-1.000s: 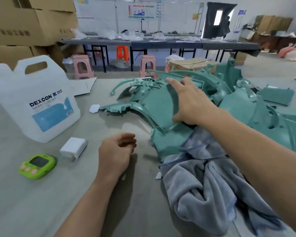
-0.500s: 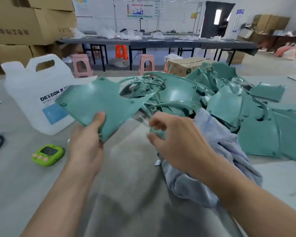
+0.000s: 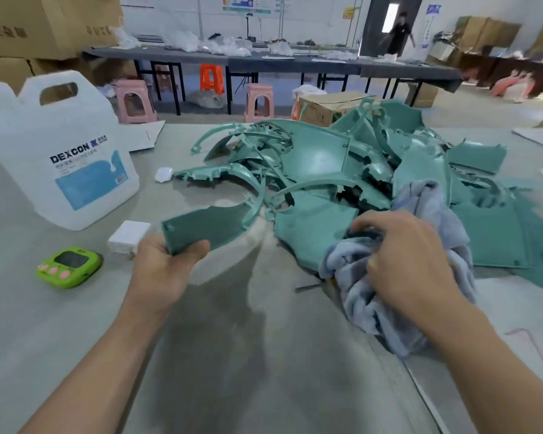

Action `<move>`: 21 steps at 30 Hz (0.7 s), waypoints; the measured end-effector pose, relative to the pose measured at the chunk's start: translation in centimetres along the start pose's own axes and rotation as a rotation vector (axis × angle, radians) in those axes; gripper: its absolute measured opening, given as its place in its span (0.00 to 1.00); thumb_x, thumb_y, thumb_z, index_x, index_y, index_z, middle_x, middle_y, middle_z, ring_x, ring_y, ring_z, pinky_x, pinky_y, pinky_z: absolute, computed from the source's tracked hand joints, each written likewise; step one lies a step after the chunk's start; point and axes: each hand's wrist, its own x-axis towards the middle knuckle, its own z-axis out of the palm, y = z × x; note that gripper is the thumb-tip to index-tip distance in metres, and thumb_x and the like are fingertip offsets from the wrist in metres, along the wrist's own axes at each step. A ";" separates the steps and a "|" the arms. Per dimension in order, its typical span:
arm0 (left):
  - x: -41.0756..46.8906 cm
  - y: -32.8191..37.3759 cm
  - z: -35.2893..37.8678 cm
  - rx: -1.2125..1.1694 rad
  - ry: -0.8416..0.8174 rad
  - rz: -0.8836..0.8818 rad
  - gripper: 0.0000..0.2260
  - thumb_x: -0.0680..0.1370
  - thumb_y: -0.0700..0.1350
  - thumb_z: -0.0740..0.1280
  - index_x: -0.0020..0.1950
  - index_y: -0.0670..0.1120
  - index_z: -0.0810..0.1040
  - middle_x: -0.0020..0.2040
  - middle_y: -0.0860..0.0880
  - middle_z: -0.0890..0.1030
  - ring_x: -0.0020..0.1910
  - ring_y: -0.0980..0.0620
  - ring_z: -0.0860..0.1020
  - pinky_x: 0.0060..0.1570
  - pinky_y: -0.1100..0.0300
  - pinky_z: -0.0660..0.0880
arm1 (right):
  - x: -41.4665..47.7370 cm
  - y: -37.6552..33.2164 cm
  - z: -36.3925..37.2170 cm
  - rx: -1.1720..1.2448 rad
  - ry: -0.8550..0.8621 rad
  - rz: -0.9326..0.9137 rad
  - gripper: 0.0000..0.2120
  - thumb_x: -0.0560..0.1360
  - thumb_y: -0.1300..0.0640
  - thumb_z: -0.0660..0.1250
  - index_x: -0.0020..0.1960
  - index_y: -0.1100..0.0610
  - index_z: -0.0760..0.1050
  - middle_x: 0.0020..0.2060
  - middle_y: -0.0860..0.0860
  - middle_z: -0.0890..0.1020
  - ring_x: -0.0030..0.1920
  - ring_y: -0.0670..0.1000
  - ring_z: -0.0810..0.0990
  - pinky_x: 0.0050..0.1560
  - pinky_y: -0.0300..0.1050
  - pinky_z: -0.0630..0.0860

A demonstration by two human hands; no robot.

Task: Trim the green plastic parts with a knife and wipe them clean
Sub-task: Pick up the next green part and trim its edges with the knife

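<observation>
1. Grey counter (image 3: pixel 232 355) fills the foreground of a workshop. Behind it stand long dark tables (image 3: pixel 295 62), pink stools (image 3: pixel 135 101), an orange stool (image 3: pixel 212 78) and stacked cardboard boxes (image 3: pixel 44 23). A person (image 3: pixel 400 32) is in the far doorway.
2. The left hand (image 3: pixel 163 264) grips a flat green plastic panel (image 3: pixel 207 227) by its near end, with the thumb pressed on top. The panel is raised off the counter and reaches away from the grip toward the right.
3. The right hand (image 3: pixel 408 261) is closed on a grey-blue cloth (image 3: pixel 373 311), its fingers (image 3: pixel 376 219) curled down into the folds at the cloth's far side.
4. The cloth is bunched under and around those fingers. Part of it lies on the counter and part is draped over the near edge of the pile of green plastic parts (image 3: pixel 320 158).
5. The pile starts just beyond the right hand's fingers and spreads to their right, a tangle of curved strips and flat panels.
6. A small white box (image 3: pixel 129 236) sits just left of the left hand's grip. A lime-green timer (image 3: pixel 69 267) with pink buttons lies farther left on the counter.
7. Beyond the left hand stands an upright white jug (image 3: pixel 54 151) labelled DEXCON, well apart from the pile. A small white scrap (image 3: pixel 163 174) lies between the two.
</observation>
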 end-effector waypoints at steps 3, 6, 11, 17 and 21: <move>0.1 -0.3 -0.4 0.063 0.026 0.003 0.22 0.73 0.28 0.72 0.47 0.58 0.86 0.44 0.64 0.85 0.44 0.66 0.83 0.45 0.71 0.77 | -0.4 -2.6 1.3 -0.046 -0.246 -0.044 0.11 0.72 0.60 0.66 0.35 0.46 0.77 0.33 0.46 0.82 0.33 0.50 0.78 0.30 0.41 0.69; 0.0 -0.3 -0.5 0.073 0.021 -0.018 0.21 0.73 0.27 0.71 0.47 0.55 0.84 0.41 0.64 0.85 0.41 0.67 0.82 0.43 0.72 0.76 | -0.7 -1.8 2.1 -0.174 -0.216 -0.036 0.11 0.78 0.49 0.65 0.37 0.49 0.74 0.32 0.47 0.79 0.33 0.50 0.76 0.33 0.46 0.67; 0.0 -0.3 -0.6 0.052 0.018 -0.021 0.27 0.74 0.28 0.71 0.45 0.64 0.87 0.45 0.63 0.86 0.45 0.65 0.83 0.45 0.71 0.76 | -0.3 1.8 1.3 -0.408 -0.170 0.134 0.06 0.71 0.53 0.68 0.41 0.47 0.71 0.31 0.44 0.74 0.32 0.46 0.69 0.46 0.48 0.61; 0.0 -0.4 -0.5 0.059 0.028 -0.004 0.28 0.73 0.29 0.72 0.47 0.65 0.86 0.47 0.62 0.86 0.46 0.64 0.83 0.46 0.70 0.77 | -0.9 1.1 2.3 -0.201 -0.106 -0.141 0.12 0.54 0.65 0.67 0.32 0.49 0.74 0.33 0.45 0.76 0.39 0.52 0.74 0.48 0.52 0.64; 0.1 -0.4 -0.7 0.081 0.049 -0.036 0.22 0.73 0.28 0.72 0.44 0.58 0.87 0.44 0.63 0.86 0.44 0.65 0.83 0.45 0.70 0.77 | -0.8 1.1 3.7 -0.261 -0.178 -0.175 0.10 0.69 0.58 0.67 0.42 0.44 0.83 0.41 0.43 0.80 0.47 0.49 0.76 0.50 0.49 0.63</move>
